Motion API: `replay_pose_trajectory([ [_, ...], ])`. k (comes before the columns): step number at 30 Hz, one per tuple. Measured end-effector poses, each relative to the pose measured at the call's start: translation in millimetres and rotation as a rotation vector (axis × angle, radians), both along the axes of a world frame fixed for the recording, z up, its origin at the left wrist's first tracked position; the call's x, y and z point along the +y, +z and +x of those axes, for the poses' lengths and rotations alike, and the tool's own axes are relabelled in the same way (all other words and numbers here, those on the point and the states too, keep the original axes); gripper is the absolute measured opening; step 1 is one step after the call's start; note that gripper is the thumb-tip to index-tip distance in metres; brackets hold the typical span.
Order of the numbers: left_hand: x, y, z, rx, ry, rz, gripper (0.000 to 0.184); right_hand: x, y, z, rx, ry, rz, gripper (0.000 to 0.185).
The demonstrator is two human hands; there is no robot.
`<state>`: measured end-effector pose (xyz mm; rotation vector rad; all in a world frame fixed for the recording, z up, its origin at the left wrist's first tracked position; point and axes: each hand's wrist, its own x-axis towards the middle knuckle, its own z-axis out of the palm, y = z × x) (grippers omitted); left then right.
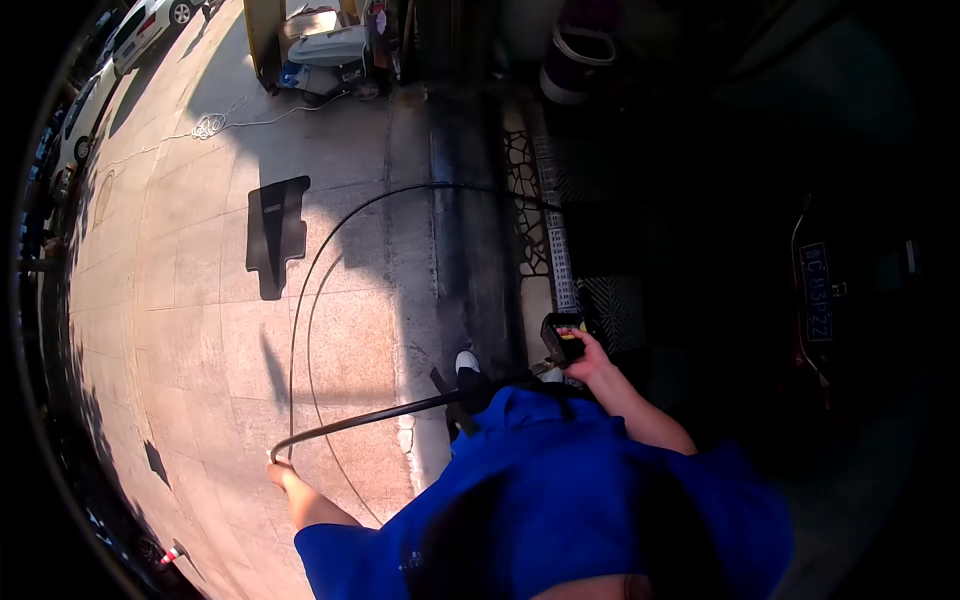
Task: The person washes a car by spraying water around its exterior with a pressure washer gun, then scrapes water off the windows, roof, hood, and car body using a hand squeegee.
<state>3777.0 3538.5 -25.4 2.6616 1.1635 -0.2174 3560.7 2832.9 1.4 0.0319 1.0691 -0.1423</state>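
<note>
My right hand (588, 358) is wrapped around a black spray gun (562, 335) with yellow parts, held at about waist height. A brass-coloured fitting shows at its lower end. From there a black hose (390, 411) runs in front of my body to my left hand (281, 470), which is closed around it, arm stretched out to the side. Past that hand the hose bends sharply and arcs forward, then right into the dark area. Its thin shadow lies on the paving. Ahead, a black car floor mat (277, 235) lies on the sunlit ground.
To the right, a car's number plate (818, 290) shows in deep shade. A drain grate (558, 240) runs along the shade's edge. Ahead are a white-and-dark bucket (578, 65), a cluttered stand (325, 45) and a coiled white cable (210, 125). White cars (140, 30) stand far left.
</note>
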Motion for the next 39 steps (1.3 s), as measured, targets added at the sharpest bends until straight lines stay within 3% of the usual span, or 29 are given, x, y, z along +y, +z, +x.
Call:
replay_pose_trajectory([
  [1,38.9,-72.0,-18.0,-0.07,-0.071,-0.093,0.048,0.0,9.5,8.4,0.019,0.015,-0.014,0.02],
  [2,-18.7,-62.4,-31.7,-0.167,0.479,-0.431,0.051,-3.9,9.9,13.6,0.032,-0.003,-0.02,0.02],
  [3,-20.2,-91.6,-46.6,-0.281,0.584,-0.765,0.052,-10.6,11.4,17.6,0.073,0.02,-0.003,0.024],
  [5,-68.2,-126.8,-66.9,-0.491,0.688,-0.861,0.05,-29.7,14.9,25.9,0.115,0.015,0.002,0.028],
  [8,-139.2,-131.5,-87.5,-0.221,0.638,-0.768,0.047,-60.6,28.8,42.8,0.042,-0.089,0.047,0.038],
  [9,-136.0,-146.6,-83.7,0.136,0.71,-0.941,0.042,-73.9,30.1,46.5,0.036,-0.109,0.04,0.038],
  [11,-187.1,-157.3,-91.7,0.16,0.44,-0.891,0.038,-106.2,30.6,55.1,-0.048,-0.213,0.043,0.039],
  [16,-341.4,-146.0,-24.5,0.23,0.197,-0.742,0.03,-206.7,47.6,78.1,-0.119,-0.386,-0.037,0.035],
  [19,-433.6,-130.5,42.3,0.325,-0.038,-0.469,0.025,-304.4,58.5,93.9,-0.233,-0.475,-0.085,0.033],
  [21,-510.2,-101.9,90.8,0.433,-0.214,-0.19,0.023,-385.4,55.3,104.8,-0.235,-0.646,-0.076,0.022],
  [23,-614.2,-39.3,136.6,0.499,-0.421,0.055,0.023,-453.6,78.0,117.0,-0.383,-0.635,-0.133,0.014],
  [26,-785.5,28.1,187.9,0.331,-0.89,0.142,0.028,-532.5,109.3,154.3,-0.522,-0.672,-0.34,0.021],
  [27,-852.0,46.7,197.3,0.056,-0.977,0.038,0.034,-550.5,121.2,168.0,-0.52,-0.688,-0.317,0.021],
  [28,-920.6,77.8,205.2,-0.05,-1.162,-0.086,0.036,-565.9,136.9,183.6,-0.522,-0.66,-0.403,0.027],
  [29,-983.3,98.0,210.4,-0.199,-1.344,-0.384,0.035,-580.1,148.1,196.8,-0.52,-0.627,-0.493,0.033],
  [30,-1048.4,128.9,208.0,-0.14,-1.418,-0.746,0.038,-591.6,152.6,208.6,-0.48,-0.602,-0.487,0.039],
  [31,-1104.3,128.3,201.0,-0.085,-1.301,-1.195,0.042,-600.9,148.0,219.9,-0.49,-0.56,-0.506,0.04],
  [33,-1199.8,184.0,169.6,0.105,-1.172,-1.595,0.043,-614.3,122.6,240.2,-0.456,-0.451,-0.74,0.043],
  [34,-1235.5,163.0,171.1,0.062,-1.163,-1.653,0.042,-618.7,119.4,253.1,-0.381,-0.347,-0.77,0.044],
  [36,-1301.3,172.0,174.7,0.123,-0.564,-1.818,0.048,-637.0,114.3,280.1,-0.314,-0.133,-0.941,0.044],
  [37,-1321.0,175.8,181.8,0.126,-0.581,-1.806,0.048,-658.4,114.8,292.3,-0.32,-0.149,-0.933,0.044],
  [39,-1367.5,176.3,215.1,-0.14,-0.431,-1.752,0.041,-713.9,120.3,320.8,-0.211,0.226,-1.473,0.043],
])
